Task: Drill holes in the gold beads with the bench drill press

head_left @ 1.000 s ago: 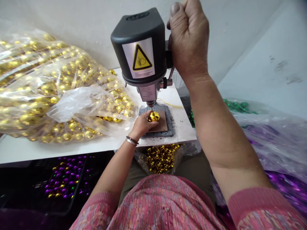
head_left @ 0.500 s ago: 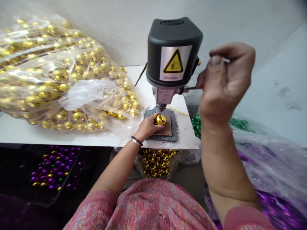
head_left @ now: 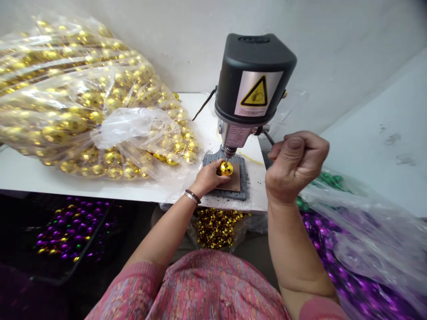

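Observation:
A shiny gold faceted ball rests on a brown board over the grey base plate of a small drill press. My left hand pinches the ball from the left between thumb and fingers. Directly above, the drill chuck points its thin bit down at the ball's top; whether the bit has entered it I cannot tell. On the right, my right hand is wrapped around the press's feed lever, with the grip end mostly hidden by the fingers.
A large clear bag of gold balls covers the left of the white table. Below the table edge lie gold pieces. A dark crate holds purple, gold and green balls. Bagged purple balls sit at right.
My right hand has come down and inward, swinging the feed lever lower. My left hand still holds the gold ball under the chuck. The view has shifted slightly.

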Demonstrator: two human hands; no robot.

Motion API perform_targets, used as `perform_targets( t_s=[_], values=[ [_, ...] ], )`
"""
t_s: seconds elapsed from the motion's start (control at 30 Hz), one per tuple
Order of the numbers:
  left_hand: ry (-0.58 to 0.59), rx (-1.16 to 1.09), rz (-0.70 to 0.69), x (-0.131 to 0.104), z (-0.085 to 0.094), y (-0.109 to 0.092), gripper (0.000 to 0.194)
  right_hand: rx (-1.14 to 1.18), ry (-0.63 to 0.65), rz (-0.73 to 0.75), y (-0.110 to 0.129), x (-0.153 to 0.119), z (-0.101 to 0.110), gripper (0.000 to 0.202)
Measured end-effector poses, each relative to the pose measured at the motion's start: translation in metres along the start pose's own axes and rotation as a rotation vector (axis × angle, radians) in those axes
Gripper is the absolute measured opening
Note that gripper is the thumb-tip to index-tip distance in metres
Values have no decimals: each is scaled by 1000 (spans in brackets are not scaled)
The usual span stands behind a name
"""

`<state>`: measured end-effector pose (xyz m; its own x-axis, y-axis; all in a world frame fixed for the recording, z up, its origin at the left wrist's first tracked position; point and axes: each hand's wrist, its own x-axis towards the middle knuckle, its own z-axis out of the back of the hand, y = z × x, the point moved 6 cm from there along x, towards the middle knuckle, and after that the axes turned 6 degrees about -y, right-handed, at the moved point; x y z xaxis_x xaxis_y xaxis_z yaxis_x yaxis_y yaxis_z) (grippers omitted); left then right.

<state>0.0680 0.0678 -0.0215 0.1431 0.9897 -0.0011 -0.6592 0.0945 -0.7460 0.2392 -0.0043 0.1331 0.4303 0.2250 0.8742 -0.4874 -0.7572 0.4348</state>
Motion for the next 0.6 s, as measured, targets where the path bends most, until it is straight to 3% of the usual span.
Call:
perform_targets(
  t_s=[0.6],
  values=[
    [8, -15, 15, -3, 3, -4, 74, 3, -42, -97, -16, -28, 6, 24]
  ],
)
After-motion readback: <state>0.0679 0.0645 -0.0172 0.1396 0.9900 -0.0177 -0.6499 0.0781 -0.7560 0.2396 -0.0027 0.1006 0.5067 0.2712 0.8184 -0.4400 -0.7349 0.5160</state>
